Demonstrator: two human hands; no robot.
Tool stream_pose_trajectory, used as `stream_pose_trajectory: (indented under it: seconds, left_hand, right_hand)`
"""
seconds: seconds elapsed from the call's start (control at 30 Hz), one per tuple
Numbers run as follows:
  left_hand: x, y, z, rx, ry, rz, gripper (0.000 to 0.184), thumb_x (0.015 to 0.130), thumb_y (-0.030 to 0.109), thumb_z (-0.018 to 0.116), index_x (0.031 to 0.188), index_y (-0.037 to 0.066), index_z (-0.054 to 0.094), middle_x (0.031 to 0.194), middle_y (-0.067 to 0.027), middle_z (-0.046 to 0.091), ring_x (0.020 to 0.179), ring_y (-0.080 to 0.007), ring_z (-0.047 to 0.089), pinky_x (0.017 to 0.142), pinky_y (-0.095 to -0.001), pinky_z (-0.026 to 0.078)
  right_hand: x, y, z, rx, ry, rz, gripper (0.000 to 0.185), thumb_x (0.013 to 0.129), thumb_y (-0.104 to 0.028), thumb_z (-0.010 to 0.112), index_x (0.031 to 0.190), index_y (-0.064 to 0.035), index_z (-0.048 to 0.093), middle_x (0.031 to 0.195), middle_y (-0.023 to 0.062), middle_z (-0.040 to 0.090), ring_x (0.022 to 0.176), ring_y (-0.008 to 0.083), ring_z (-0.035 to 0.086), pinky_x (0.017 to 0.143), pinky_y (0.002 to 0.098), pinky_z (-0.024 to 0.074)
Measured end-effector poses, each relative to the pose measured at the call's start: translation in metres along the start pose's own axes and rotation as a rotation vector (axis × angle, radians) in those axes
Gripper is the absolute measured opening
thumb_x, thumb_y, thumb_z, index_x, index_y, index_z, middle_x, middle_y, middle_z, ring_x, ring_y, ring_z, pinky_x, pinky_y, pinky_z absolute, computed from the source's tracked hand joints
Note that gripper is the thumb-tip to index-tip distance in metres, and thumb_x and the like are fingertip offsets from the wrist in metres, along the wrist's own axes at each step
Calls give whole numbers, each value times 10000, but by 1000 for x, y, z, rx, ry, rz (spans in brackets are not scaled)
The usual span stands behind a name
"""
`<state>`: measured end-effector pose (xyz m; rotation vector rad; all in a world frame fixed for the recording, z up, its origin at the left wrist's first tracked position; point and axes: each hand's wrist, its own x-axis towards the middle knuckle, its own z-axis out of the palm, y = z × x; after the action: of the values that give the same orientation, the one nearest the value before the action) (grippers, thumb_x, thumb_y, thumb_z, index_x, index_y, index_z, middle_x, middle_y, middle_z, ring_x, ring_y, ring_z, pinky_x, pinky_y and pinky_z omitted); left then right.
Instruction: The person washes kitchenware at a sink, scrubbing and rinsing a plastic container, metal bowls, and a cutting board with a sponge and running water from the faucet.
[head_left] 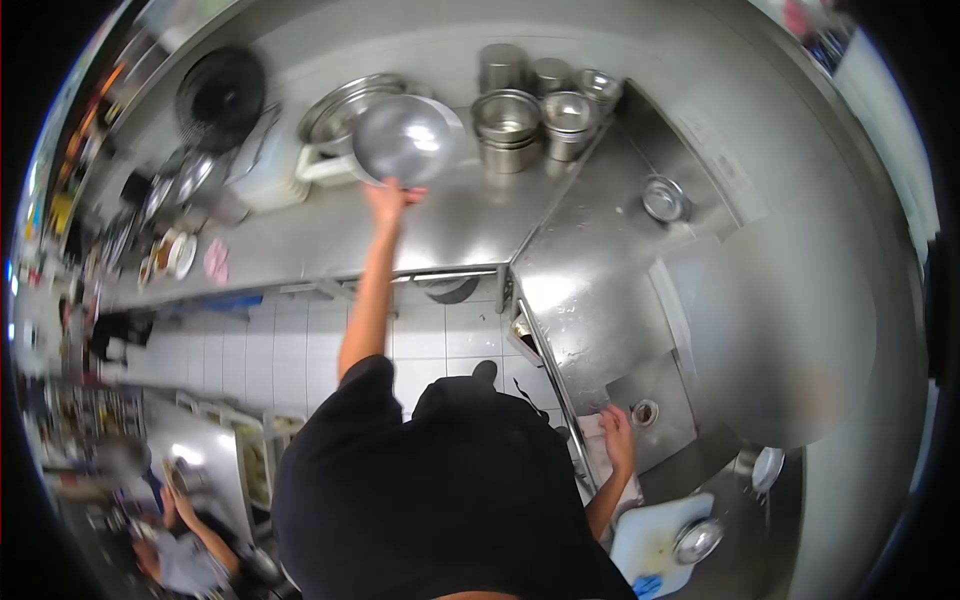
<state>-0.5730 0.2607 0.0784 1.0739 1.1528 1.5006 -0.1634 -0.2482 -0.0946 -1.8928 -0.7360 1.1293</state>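
Note:
At the far counter, my left hand point(393, 197) grips the near rim of a wide stainless steel mixing bowl point(405, 140). The bowl is tilted, its shiny inside facing me, in front of other large round metal pans point(345, 105). Whether its far side rests on anything, I cannot tell. Lower right, my right hand point(617, 440) hangs over the edge of the side counter, fingers loosely bent and apart, with nothing visible in it. Close to it are a pale cloth point(597, 424) and a sink drain point(644, 412).
Stacked metal pots point(505, 130) stand right of the bowl. A small metal bowl point(664, 198) sits on the side counter. A white cutting board point(640, 540) carries a metal bowl point(698, 540) and a blue cloth point(647, 586). Another person point(190, 545) works at lower left.

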Motion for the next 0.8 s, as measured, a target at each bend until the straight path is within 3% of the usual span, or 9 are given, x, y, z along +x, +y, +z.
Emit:
stream_pose_trajectory:
  seconds: [0.07,0.1,0.13,0.23,0.27,0.3,0.37,0.53,0.8]
  left_hand:
    - [78,5,-54,117,14,37,383,980,243,518,1164,-92,503,869,-217,703,643,-237,710,517,-305,557]
    - [132,-13,-94,31,-69,106,361,999,245,465,1136,-81,535,894,-212,706,725,-227,717,574,-312,562]
    - [170,9,-100,131,100,-131,382,1006,260,431,1153,-77,532,908,-185,711,787,-225,717,639,-309,560]
    - [275,-1,-130,68,225,57,320,971,218,473,923,-75,595,828,-132,690,721,-271,718,519,-336,565]
    - [292,3,-125,89,316,-9,345,976,195,503,1093,-129,516,966,-236,664,793,-364,713,608,-385,590]
    - [314,-4,-131,88,346,20,266,948,197,562,937,-67,588,865,-154,690,720,-325,710,528,-357,586]
    - [392,-32,-185,-29,76,-98,288,963,211,546,1022,-69,575,986,-179,690,825,-295,702,621,-361,583]
    - [373,-45,-126,258,28,-106,262,969,192,524,1047,-53,575,992,-180,684,836,-294,691,656,-366,573]
    - [269,-46,-103,779,334,263,235,978,160,489,1087,-28,576,1002,-180,674,854,-291,673,711,-373,557]
  right_hand:
    - [20,-5,25,-83,13,-46,385,972,-257,574,1269,-13,556,1090,100,670,954,154,626,763,272,491]
    - [20,-25,37,-81,20,-53,380,972,-262,577,1263,-17,562,1094,110,670,970,166,625,797,290,496]
    - [20,-45,49,-70,32,-55,376,972,-266,581,1257,-21,569,1099,120,671,986,178,625,831,308,501]
    - [25,-54,71,-47,71,-59,368,971,-273,576,1256,-41,582,1120,130,670,1033,202,626,900,334,491]
    - [22,-70,74,-53,66,-6,372,971,-276,565,1263,-47,582,1133,133,668,1054,208,628,911,333,486]
    - [25,-66,78,-22,72,-3,367,971,-278,565,1259,-53,585,1133,124,671,1053,207,629,910,333,486]
    - [18,-64,79,-14,155,20,368,964,-305,566,1242,-66,595,1112,118,676,1020,219,641,894,334,492]
    - [-8,-35,63,-216,232,52,324,928,-279,565,1138,-40,627,1013,141,687,956,245,650,839,380,500]
    - [-73,36,18,483,948,206,275,931,-180,567,1170,-43,587,935,116,682,840,180,668,679,348,545]
